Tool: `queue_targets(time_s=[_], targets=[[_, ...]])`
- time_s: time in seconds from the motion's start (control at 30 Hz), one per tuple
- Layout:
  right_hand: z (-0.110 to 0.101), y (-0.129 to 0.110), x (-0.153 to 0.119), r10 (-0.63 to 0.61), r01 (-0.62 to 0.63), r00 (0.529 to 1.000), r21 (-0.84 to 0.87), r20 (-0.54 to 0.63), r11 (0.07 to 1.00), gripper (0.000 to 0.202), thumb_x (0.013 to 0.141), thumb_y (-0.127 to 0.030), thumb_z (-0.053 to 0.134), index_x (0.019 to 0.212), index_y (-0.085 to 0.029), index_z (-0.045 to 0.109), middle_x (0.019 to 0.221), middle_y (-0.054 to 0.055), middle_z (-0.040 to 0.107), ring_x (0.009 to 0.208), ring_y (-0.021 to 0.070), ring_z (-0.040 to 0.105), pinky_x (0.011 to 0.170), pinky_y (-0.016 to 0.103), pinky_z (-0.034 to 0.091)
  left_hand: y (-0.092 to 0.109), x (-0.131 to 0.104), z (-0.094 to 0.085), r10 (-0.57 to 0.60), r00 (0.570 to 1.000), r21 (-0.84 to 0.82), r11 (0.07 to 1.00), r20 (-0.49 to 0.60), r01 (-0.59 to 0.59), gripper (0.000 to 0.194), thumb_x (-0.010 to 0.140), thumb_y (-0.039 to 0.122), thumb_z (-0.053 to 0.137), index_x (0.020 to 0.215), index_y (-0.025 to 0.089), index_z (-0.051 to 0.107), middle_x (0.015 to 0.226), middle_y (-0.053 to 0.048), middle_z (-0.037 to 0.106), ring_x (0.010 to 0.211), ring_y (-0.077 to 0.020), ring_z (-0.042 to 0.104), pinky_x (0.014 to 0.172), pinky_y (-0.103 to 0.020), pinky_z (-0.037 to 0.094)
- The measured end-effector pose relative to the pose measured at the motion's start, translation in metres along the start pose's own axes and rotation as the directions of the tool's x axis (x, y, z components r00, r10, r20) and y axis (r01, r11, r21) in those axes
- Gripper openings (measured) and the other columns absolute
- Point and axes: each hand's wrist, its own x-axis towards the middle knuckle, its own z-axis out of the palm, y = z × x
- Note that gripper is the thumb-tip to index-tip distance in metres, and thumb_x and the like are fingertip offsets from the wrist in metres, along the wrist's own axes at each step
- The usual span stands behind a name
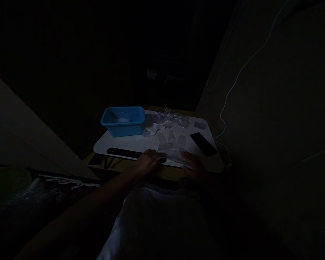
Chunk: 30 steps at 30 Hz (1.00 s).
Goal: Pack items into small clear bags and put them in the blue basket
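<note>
Both hands, left hand [148,161] and right hand [194,164], press flat with fingers together on the clear plastic bag [171,150] at lower centre, and in this darkness it may slip off the white table [103,144] edge

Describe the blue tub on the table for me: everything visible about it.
The blue tub is a rectangular, open-topped basin, plastic by its look, with a rolled rim and walls tapering downward. It stands upright at the far left corner of the white table. Something pale lies inside; the dim light hides what. Clear plastic bags lie just to its right, contact unclear. Neither hand touches it.
</note>
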Motion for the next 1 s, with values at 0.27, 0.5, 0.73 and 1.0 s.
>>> queue_targets(time_s=[0.27, 0.5, 0.73, 1.0], targets=[[0.017, -0.002, -0.005, 0.190, -0.218, 0.971, -0.210, -0.145, 0.953, 0.062, 0.072, -0.041, 0.057, 0.122, -0.007, 0.043, 0.123, 0.021, 0.049, 0.116, 0.0312, 0.042, 0.092, 0.047, 0.033, 0.004, -0.001, 0.003, 0.066, 0.998, -0.038, 0.997, -0.020, -0.066, 0.043, 0.091, 0.033, 0.021, 0.112, 0.016, 0.055, 0.104, -0.008, 0.064, 0.095, -0.0186, 0.057, 0.085, -0.036, 0.042], [0.009, -0.024, -0.003, 0.261, -0.303, 0.944, -0.213, -0.203, 0.929, 0.040, 0.074, -0.043, 0.055, 0.103, -0.015, 0.057, 0.106, 0.014, 0.060, 0.101, 0.0279, 0.051, 0.088, 0.045, 0.032, 0.008, -0.002, 0.006, 0.062, 0.998, -0.029, 0.998, -0.014, -0.063, 0.037, 0.088, 0.031, 0.031, 0.113, 0.017, 0.054, 0.107, -0.008, 0.063, 0.098, -0.0202, 0.056, 0.087, -0.038, 0.041], [0.005, -0.031, -0.004, 0.318, -0.374, 0.915, -0.219, -0.250, 0.901, 0.036, 0.072, -0.042, 0.057, 0.096, -0.016, 0.060, 0.098, 0.013, 0.060, 0.096, 0.0287, 0.048, 0.085, 0.045, 0.032, 0.003, 0.000, 0.012, 0.070, 0.998, -0.063, 0.996, 0.002, -0.070, 0.049, 0.078, 0.023, 0.044, 0.127, 0.021, 0.039, 0.126, -0.009, 0.049, 0.109, -0.0217, 0.048, 0.090, -0.038, 0.038], [0.002, -0.028, -0.004, 0.265, -0.301, 0.947, -0.213, -0.181, 0.930, 0.028, 0.074, -0.035, 0.056, 0.096, -0.019, 0.061, 0.101, 0.009, 0.060, 0.098, 0.0253, 0.047, 0.087, 0.042, 0.030, -0.014, 0.015, 0.014, 0.043, 0.996, 0.160, 0.986, 0.077, -0.055, 0.049, 0.085, 0.039, 0.040, 0.130, 0.020, 0.037, 0.138, -0.012, 0.035, 0.127, -0.0277, 0.028, 0.101, -0.053, 0.017]])
